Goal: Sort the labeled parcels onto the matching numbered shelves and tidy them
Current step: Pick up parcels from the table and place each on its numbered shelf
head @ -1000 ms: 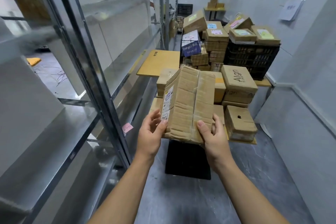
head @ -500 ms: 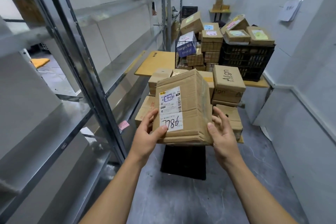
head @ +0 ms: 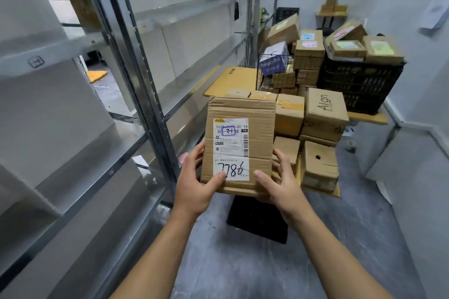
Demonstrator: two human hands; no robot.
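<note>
Now both hands, left [head: 194, 189] and right [head: 279, 184], grip the parcel [head: 240, 145], label [head: 230, 149] up for reading; next, find its shelf [head: 73, 48].

Both bare forearms reach forward from the lower edge of the view, drawing closer together. The left hand [head: 194, 184] grips the parcel [head: 240, 109] at its lower left corner, thumb across the front. The right hand [head: 281, 184] clasps the lower right edge, thumb in front, fingers spread

Yellow boards [head: 228, 80] bear stacked cardboard boxes [head: 325, 109], black crate [head: 359, 82].
</note>
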